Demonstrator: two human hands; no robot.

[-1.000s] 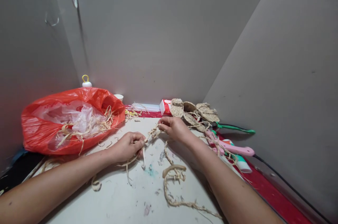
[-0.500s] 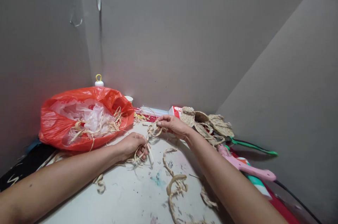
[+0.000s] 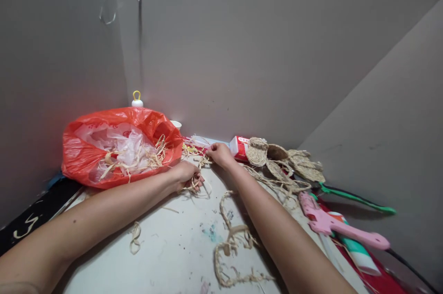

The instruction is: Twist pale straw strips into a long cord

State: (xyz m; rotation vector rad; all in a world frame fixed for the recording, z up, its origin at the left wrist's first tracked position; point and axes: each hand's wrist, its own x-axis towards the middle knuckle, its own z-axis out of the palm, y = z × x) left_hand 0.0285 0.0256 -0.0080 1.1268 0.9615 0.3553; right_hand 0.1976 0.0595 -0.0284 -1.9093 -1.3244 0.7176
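Note:
My left hand (image 3: 188, 177) is closed on a bunch of pale raffia strands (image 3: 192, 189), whose loose ends stick out below its fingers. Just beyond it to the right, my right hand (image 3: 220, 153) has its fingertips pinched together, with the knotted part of the raffia (image 3: 205, 162) running between the two hands. Exactly what its fingertips grip is partly hidden. Beneath and left of my right forearm, a braided raffia cord (image 3: 218, 257) lies bent on the white table (image 3: 166, 248). A loose raffia curl (image 3: 135, 238) rests near my left forearm.
A red plastic bag (image 3: 78, 155) holding raffia stands at the left. Woven pieces (image 3: 258, 152) are heaped at the back right beside a red-and-white box (image 3: 238, 147). A pink glue gun (image 3: 332, 224), a green-handled tool (image 3: 360, 196) and a teal-and-white tube (image 3: 358, 250) lie at the right.
The view has shifted a little. My right hand has moved back and left, closer to my left hand, which keeps its hold on the raffia. The braided cord's near end now bends into a loop.

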